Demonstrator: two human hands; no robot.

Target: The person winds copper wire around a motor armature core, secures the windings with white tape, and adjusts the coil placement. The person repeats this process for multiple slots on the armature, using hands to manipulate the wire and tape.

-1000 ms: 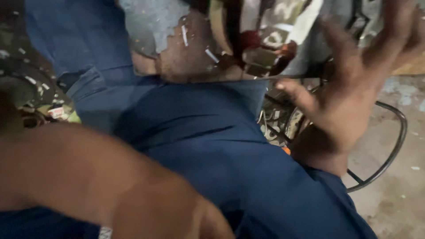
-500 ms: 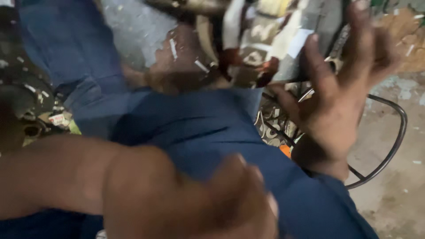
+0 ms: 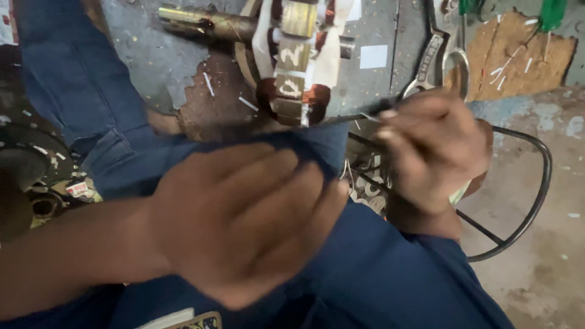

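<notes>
The right hand (image 3: 436, 149) pinches a thin dark rod (image 3: 341, 119) between its fingers, the tip touching the copper-wound motor armature (image 3: 292, 67) on the grey floor (image 3: 372, 36). The left hand (image 3: 244, 213) hovers blurred over a blue-trousered knee (image 3: 365, 268) – fingers loosely together, holding nothing

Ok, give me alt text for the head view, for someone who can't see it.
The right hand pinches a thin metal rod pointing at a motor armature with copper windings on the floor. The left hand, blurred, hangs over the person's blue trousers; a wrench lies beyond.
</notes>
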